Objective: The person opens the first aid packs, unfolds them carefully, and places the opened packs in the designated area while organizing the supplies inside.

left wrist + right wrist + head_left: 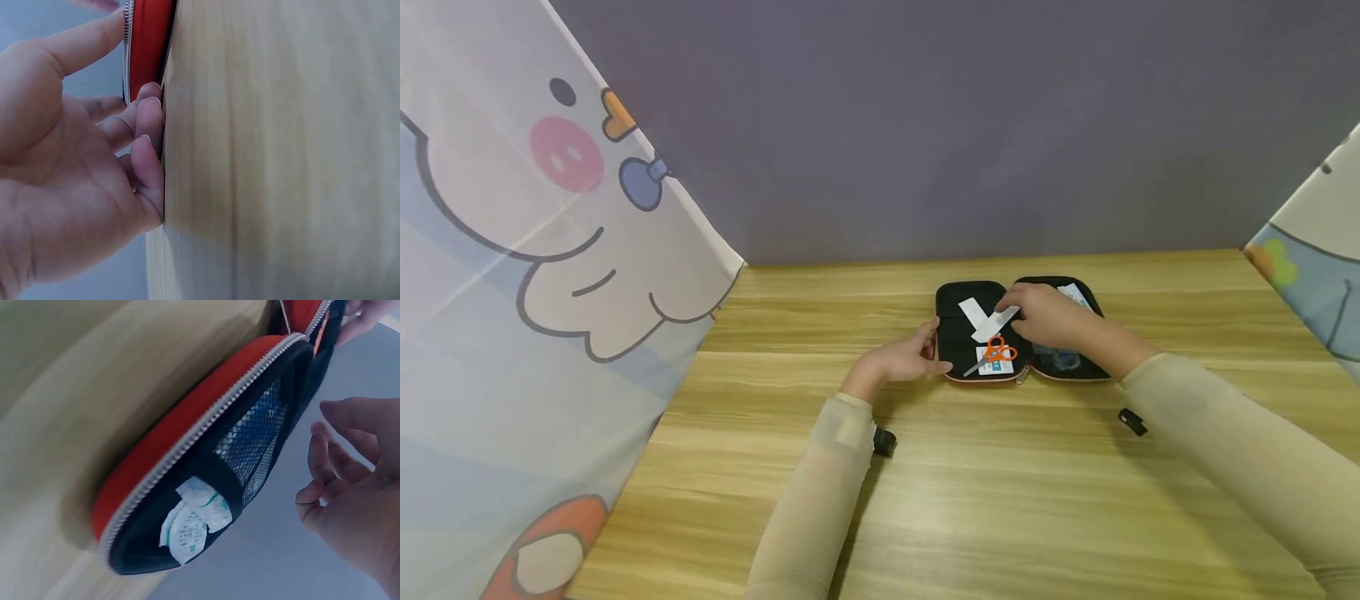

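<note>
A zip case (951, 333), red outside and black inside, lies unfolded on the table. My left hand (902, 358) holds its left edge, thumb over the rim and fingers against the side. In the left wrist view the fingers (149, 119) curl beside the red wall. Over the case's middle, my right hand (1045, 315) has its fingertips right at the end of a white strip packet (996, 323). Nothing shows between thumb and fingers in the right wrist view. Another white strip (972, 311) crosses it. Orange-handled scissors (997, 350) lie below, over a white-and-blue packet (985, 360).
The right half holds small white packets (190, 528) and a mesh pocket (253, 440) with something blue inside. A small black object (1132, 422) sits on the wooden table (1000, 483) near the right forearm. A grey wall (925, 125) rises behind.
</note>
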Demonstrator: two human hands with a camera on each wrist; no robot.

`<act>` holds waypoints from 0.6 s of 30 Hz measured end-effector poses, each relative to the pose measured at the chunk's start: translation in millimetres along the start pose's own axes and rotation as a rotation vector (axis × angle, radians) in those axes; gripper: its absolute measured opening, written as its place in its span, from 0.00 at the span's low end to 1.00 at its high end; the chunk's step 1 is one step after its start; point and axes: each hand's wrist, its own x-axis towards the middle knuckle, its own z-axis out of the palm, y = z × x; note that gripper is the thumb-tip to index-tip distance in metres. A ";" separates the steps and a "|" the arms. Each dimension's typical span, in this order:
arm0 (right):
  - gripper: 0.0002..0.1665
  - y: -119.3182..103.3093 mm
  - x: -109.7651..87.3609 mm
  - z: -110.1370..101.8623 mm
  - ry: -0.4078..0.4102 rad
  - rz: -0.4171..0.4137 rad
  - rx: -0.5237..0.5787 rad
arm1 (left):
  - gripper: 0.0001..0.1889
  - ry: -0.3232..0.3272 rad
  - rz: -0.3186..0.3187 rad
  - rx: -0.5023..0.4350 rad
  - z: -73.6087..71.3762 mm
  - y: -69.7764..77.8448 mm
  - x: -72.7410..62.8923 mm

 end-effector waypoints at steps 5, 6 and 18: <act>0.25 -0.2 14.1 4.5 -0.035 -0.027 -0.114 | 0.52 -0.002 0.007 0.017 -2.2 0.9 1.6; 0.24 -0.1 15.9 5.6 -0.044 -0.027 -0.128 | 0.52 -0.004 0.005 0.018 -2.2 0.4 1.9; 0.17 -0.8 21.3 5.0 -0.059 -0.097 -0.203 | 0.52 -0.005 0.009 0.041 -2.0 1.3 0.1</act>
